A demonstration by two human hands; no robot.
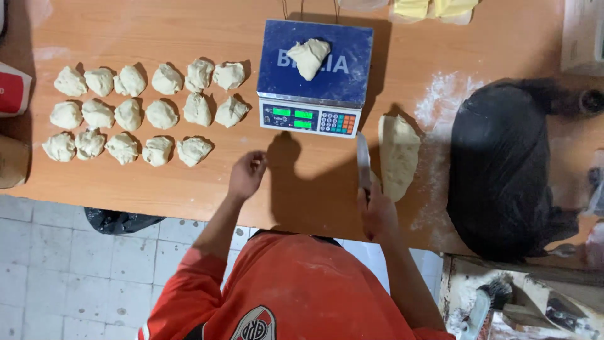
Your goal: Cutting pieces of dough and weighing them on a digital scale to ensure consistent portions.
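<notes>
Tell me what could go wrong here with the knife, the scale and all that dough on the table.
The right hand grips a knife beside the dough slab; with the left hand free and close, a slip could nick fingers. The dough piece sits off-centre on the scale, so it might roll off. The portioned dough balls lie touching in rows and may stick together.
</notes>
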